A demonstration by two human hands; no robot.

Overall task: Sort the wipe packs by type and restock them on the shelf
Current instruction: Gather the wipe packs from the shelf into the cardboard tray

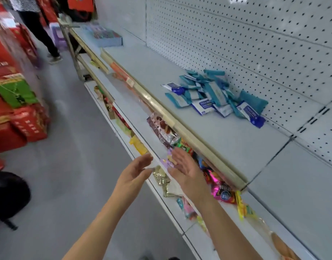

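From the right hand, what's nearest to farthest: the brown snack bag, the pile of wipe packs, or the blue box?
1. The brown snack bag, lower shelf, just beyond the right hand.
2. The pile of wipe packs, upper shelf, further back.
3. The blue box, far end of the shelf.

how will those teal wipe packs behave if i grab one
The teal wipe packs look like soft film pouches, probably floppy and light. Heaped loosely on the shelf, neighbours may slide when one is pulled. Flat, so unlikely to roll.
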